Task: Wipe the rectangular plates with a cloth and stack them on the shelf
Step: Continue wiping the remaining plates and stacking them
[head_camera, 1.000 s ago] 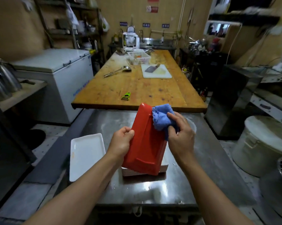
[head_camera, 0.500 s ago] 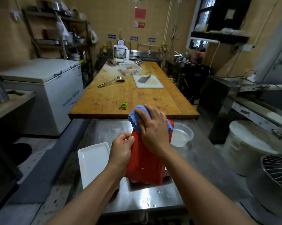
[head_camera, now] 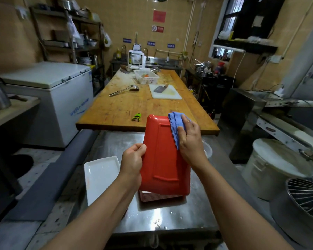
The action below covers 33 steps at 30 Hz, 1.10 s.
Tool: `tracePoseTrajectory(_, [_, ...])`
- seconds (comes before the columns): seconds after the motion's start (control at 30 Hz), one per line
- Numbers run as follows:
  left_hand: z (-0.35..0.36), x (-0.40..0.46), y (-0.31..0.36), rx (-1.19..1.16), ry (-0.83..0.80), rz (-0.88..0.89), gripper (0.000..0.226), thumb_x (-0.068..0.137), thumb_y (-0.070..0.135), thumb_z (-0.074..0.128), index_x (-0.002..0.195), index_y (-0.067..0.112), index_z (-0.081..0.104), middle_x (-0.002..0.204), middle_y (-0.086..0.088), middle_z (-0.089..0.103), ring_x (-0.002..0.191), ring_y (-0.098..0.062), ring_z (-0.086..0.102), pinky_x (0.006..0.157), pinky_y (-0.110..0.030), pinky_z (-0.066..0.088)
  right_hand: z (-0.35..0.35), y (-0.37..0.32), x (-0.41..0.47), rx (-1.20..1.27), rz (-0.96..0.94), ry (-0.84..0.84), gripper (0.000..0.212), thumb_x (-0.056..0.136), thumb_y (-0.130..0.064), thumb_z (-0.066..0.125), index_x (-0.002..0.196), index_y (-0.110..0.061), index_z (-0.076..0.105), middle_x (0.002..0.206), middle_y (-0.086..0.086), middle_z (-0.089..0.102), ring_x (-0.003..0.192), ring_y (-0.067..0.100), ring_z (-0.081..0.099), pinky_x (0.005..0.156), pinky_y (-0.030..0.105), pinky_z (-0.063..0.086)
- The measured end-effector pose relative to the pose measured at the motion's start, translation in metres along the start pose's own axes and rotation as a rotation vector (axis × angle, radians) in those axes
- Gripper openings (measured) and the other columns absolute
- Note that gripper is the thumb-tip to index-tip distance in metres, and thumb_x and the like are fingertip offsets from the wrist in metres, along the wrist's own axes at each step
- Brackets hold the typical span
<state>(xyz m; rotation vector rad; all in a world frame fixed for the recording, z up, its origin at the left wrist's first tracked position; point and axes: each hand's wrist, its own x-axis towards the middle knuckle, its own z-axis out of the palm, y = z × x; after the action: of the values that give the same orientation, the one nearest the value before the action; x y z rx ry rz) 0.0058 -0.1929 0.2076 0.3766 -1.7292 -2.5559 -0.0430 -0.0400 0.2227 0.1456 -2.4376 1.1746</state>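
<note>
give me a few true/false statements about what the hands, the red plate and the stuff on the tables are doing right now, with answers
1. The left hand grips the left edge of the red plate. True.
2. The right hand presses a green cloth on the plate. False: the cloth is blue.
3. The red plate lies flat on the steel table. False: it is held up, tilted, with its underside toward the camera.
4. A white rectangular plate lies on the steel table, left of the red plate. True.
5. A cleaver rests on the white cutting board on the wooden table. True.
6. The ladle stands in the white basket. False: it lies on the wooden table.
</note>
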Motion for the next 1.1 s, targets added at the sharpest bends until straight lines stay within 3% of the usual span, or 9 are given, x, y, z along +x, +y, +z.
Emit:
tracePoseTrajectory(0.17, [0.021, 0.012, 0.003, -0.125, 0.093, -0.076, 0.023, 0.096, 0.008, 0.046, 0.075, 0.012, 0.053, 0.073, -0.011, 0.058, 0.065, -0.023, 0.056, 0.069, -0.038, 0.051, -0.006, 0.007, -0.021, -0.051, 0.043, -0.088, 0.054, 0.101, -0.029, 0.037, 0.149, -0.029, 0.015, 0.138, 0.014, 0.035, 0.118, 0.025, 0.044, 0.091, 0.025, 0.032])
tracePoseTrajectory(0.33, [0.042, 0.029, 0.010, -0.196, 0.155, -0.084, 0.009, 0.094, 0.012, 0.051, 0.096, 0.011, 0.059, 0.089, -0.014, 0.062, 0.084, -0.028, 0.059, 0.083, -0.050, 0.049, -0.009, 0.029, -0.057, 0.116, 0.072, -0.062, 0.054, 0.097, -0.026, 0.047, 0.146, -0.031, 0.026, 0.128, 0.004, 0.046, 0.102, 0.008, 0.048, 0.093, 0.023, 0.039])
tracePoseTrajectory(0.4, [0.049, 0.037, 0.009, -0.224, 0.173, -0.101, 0.012, 0.094, 0.015, 0.051, 0.099, 0.011, 0.061, 0.091, -0.013, 0.065, 0.088, -0.030, 0.062, 0.082, -0.050, 0.050, -0.018, 0.032, -0.060, 0.307, 0.143, 0.016, 0.048, 0.091, -0.015, 0.057, 0.135, -0.029, 0.044, 0.121, 0.001, 0.055, 0.101, 0.009, 0.057, 0.090, 0.025, 0.046])
tracePoseTrajectory(0.5, [0.062, 0.040, 0.003, -0.245, 0.110, -0.145, 0.026, 0.095, 0.020, 0.047, 0.116, 0.008, 0.057, 0.112, -0.018, 0.065, 0.104, -0.035, 0.062, 0.090, -0.060, 0.046, -0.032, 0.036, -0.044, 0.748, 0.367, 0.085, 0.041, 0.082, 0.007, 0.062, 0.111, -0.021, 0.057, 0.104, 0.009, 0.066, 0.077, 0.016, 0.068, 0.067, 0.029, 0.057])
tracePoseTrajectory(0.63, [0.070, 0.036, -0.002, -0.234, 0.040, -0.150, 0.019, 0.100, 0.014, 0.041, 0.115, 0.010, 0.051, 0.098, -0.012, 0.062, 0.092, -0.026, 0.061, 0.081, -0.045, 0.051, -0.041, 0.047, -0.029, 1.138, 0.517, 0.069, 0.038, 0.083, 0.015, 0.054, 0.109, -0.012, 0.059, 0.093, 0.006, 0.069, 0.073, 0.017, 0.070, 0.066, 0.031, 0.059])
tracePoseTrajectory(0.77, [0.060, 0.034, 0.000, -0.015, -0.075, -0.193, 0.013, 0.100, 0.018, 0.042, 0.107, 0.013, 0.051, 0.083, -0.005, 0.063, 0.073, -0.016, 0.061, 0.067, -0.033, 0.050, -0.047, 0.060, -0.021, 1.229, 0.549, 0.004, 0.034, 0.086, 0.016, 0.047, 0.104, -0.009, 0.061, 0.090, 0.008, 0.070, 0.070, 0.018, 0.071, 0.061, 0.030, 0.059])
tracePoseTrajectory(0.9, [0.043, 0.046, 0.016, 0.352, -0.040, -0.021, 0.033, 0.096, 0.037, 0.049, 0.120, 0.014, 0.051, 0.110, -0.005, 0.062, 0.093, -0.018, 0.061, 0.077, -0.036, 0.042, -0.064, 0.074, -0.013, 1.219, 0.480, -0.147, 0.038, 0.084, 0.013, 0.048, 0.113, -0.008, 0.060, 0.095, 0.007, 0.073, 0.079, 0.022, 0.072, 0.061, 0.031, 0.058])
tracePoseTrajectory(1.0, [0.038, 0.058, 0.043, 0.511, -0.041, 0.175, 0.041, 0.092, 0.038, 0.054, 0.121, 0.009, 0.056, 0.106, -0.005, 0.063, 0.090, -0.018, 0.058, 0.072, -0.032, 0.041, -0.081, 0.080, -0.005, 1.150, 0.397, -0.312, 0.060, 0.065, -0.005, 0.075, 0.122, -0.007, 0.058, 0.104, 0.010, 0.071, 0.087, 0.024, 0.070, 0.065, 0.032, 0.058])
tracePoseTrajectory(1.1, [0.033, 0.068, 0.070, 0.585, -0.246, 0.104, 0.051, 0.084, 0.045, 0.061, 0.115, 0.005, 0.063, 0.103, -0.017, 0.068, 0.092, -0.033, 0.065, 0.085, -0.043, 0.051, -0.087, 0.084, 0.000, 1.113, 0.360, -0.453, 0.086, 0.035, -0.022, 0.096, 0.114, -0.012, 0.063, 0.107, 0.011, 0.070, 0.091, 0.026, 0.070, 0.067, 0.033, 0.058])
